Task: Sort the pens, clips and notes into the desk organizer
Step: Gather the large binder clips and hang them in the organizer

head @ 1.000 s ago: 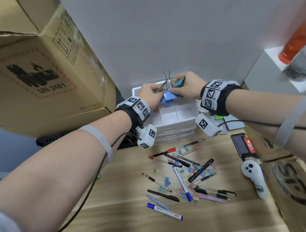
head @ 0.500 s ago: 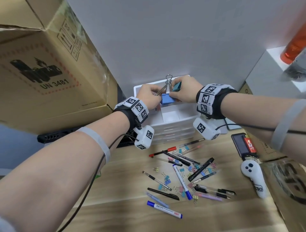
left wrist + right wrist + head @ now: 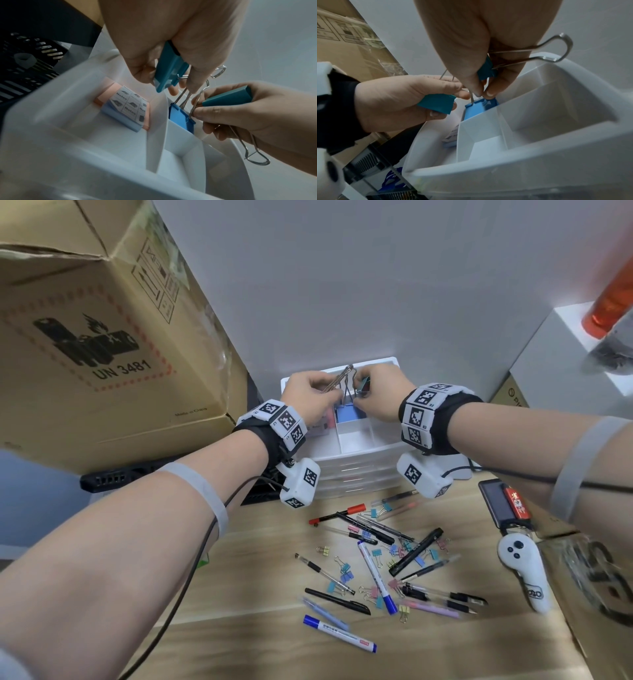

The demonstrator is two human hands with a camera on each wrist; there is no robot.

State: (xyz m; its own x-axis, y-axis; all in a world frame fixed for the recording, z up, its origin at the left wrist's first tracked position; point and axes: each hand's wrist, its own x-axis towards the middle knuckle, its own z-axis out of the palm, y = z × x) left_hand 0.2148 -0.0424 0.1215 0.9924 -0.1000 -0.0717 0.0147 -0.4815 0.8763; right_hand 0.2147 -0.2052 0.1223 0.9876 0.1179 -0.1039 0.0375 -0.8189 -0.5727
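The white desk organizer (image 3: pixel 383 436) stands against the wall. A blue binder clip (image 3: pixel 180 117) sits in its rear middle compartment, with its wire handles up. My left hand (image 3: pixel 181 86) grips a teal binder clip (image 3: pixel 169 70) and its fingertips touch the blue clip's handles. My right hand (image 3: pixel 481 93) grips a second teal binder clip (image 3: pixel 486 71) and pinches one handle of the blue clip (image 3: pixel 474 109). In the head view both hands (image 3: pixel 334 397) (image 3: pixel 358 402) meet over the organizer. A wrapped stack of pink and blue notes (image 3: pixel 126 106) lies in the left compartment.
Several pens (image 3: pixel 375 573) and small coloured clips (image 3: pixel 346 571) lie scattered on the wooden table in front of the organizer. A large cardboard box (image 3: pixel 102 354) stands at the left. A white controller (image 3: pixel 524 570) and a black device (image 3: pixel 503 505) lie at the right.
Both hands have come down towards the organizer. The blue clip, held tilted above the rim before, now sits down in the rear middle compartment.
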